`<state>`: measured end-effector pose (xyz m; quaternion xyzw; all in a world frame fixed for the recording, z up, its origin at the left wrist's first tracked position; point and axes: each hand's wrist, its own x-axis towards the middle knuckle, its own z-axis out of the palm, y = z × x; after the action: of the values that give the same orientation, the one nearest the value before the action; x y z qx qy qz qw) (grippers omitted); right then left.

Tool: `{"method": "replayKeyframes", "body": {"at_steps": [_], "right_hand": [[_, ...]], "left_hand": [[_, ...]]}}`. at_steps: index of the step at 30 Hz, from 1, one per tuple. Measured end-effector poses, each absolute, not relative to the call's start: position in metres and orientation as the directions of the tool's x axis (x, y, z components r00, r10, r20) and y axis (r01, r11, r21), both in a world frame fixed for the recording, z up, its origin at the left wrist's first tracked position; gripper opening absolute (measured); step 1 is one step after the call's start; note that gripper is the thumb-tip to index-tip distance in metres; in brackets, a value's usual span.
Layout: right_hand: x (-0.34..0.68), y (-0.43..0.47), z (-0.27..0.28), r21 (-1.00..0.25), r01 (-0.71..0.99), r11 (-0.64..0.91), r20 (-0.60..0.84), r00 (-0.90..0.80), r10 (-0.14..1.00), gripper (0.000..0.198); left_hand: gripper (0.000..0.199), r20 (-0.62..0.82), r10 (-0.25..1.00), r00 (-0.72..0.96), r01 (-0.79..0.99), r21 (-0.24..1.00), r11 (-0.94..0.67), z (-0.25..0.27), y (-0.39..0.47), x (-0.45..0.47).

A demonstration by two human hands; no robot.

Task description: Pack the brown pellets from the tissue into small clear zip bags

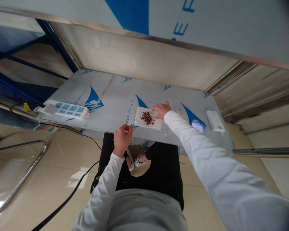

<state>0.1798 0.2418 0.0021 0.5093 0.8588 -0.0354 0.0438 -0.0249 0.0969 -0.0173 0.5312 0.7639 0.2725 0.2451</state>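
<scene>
A square white tray (pixel 156 125) lies near the table's front edge, and a heap of small dark brown pieces (pixel 147 118), like short screws, sits in its middle. My right hand (pixel 162 110) reaches over the tray's right side. Its fingers are bent and closed by some clear plastic at the heap; what they pinch is too small to make out. At the front edge, left of the tray, is my left hand (pixel 122 139) with its fingers curled together. A small reddish spot shows at its fingertips, and whether that is a held piece is unclear.
The table (pixel 115 96) wears printed protective film. A white power strip (pixel 71 110) with plugs lies at the left, a white power bank-like box (pixel 215 121) at the right. A shelf (pixel 207 29) overhangs the back. A black cable (pixel 69 192) hangs on the left.
</scene>
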Motion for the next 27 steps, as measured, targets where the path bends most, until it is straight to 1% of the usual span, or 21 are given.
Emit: {"method": "replayKeyframes", "body": {"at_steps": [3, 4, 5, 7, 12, 15, 17, 21, 23, 25, 27], "right_hand": [[0.165, 0.25, -0.003, 0.211, 0.792, 0.573, -0.17, -0.548, 0.819, 0.022], [0.16, 0.251, -0.006, 0.261, 0.76, 0.595, -0.177, -0.568, 0.804, 0.018], [0.156, 0.252, -0.009, 0.282, 0.741, 0.609, -0.173, -0.585, 0.792, 0.015], [0.15, 0.253, -0.014, 0.271, 0.73, 0.627, -0.154, -0.61, 0.777, 0.013], [0.143, 0.251, -0.02, 0.132, 0.76, 0.636, -0.087, -0.63, 0.771, 0.022], [0.142, 0.249, -0.019, 0.117, 0.762, 0.637, -0.074, -0.633, 0.77, 0.027], [0.142, 0.247, -0.016, 0.149, 0.75, 0.645, -0.069, -0.642, 0.763, 0.029], [0.146, 0.24, -0.008, 0.324, 0.695, 0.642, -0.108, -0.646, 0.755, 0.028], [0.153, 0.236, -0.004, 0.352, 0.694, 0.628, -0.106, -0.637, 0.763, 0.023], [0.164, 0.232, -0.002, 0.316, 0.742, 0.591, -0.052, -0.608, 0.792, 0.022], [0.176, 0.228, -0.005, 0.198, 0.848, 0.492, 0.052, -0.51, 0.858, 0.034]], "left_hand": [[0.03, -0.104, 0.938, -0.331, 0.682, 0.66, 0.314, -0.022, 0.09, -0.03], [0.03, -0.106, 0.936, -0.336, 0.685, 0.654, 0.32, -0.022, 0.089, -0.032], [0.03, -0.111, 0.933, -0.342, 0.686, 0.649, 0.329, -0.022, 0.089, -0.033], [0.03, -0.125, 0.927, -0.354, 0.682, 0.644, 0.347, -0.021, 0.089, -0.034], [0.029, -0.146, 0.919, -0.367, 0.666, 0.648, 0.369, -0.02, 0.088, -0.035], [0.028, -0.148, 0.922, -0.358, 0.668, 0.65, 0.363, -0.021, 0.087, -0.035], [0.028, -0.144, 0.924, -0.355, 0.674, 0.646, 0.359, -0.021, 0.086, -0.034], [0.028, -0.149, 0.924, -0.352, 0.689, 0.628, 0.363, -0.02, 0.084, -0.033], [0.028, -0.155, 0.924, -0.35, 0.693, 0.621, 0.366, -0.02, 0.083, -0.033], [0.029, -0.153, 0.924, -0.349, 0.697, 0.617, 0.366, -0.021, 0.083, -0.034], [0.03, -0.145, 0.925, -0.351, 0.7, 0.616, 0.362, -0.023, 0.082, -0.035]]}}
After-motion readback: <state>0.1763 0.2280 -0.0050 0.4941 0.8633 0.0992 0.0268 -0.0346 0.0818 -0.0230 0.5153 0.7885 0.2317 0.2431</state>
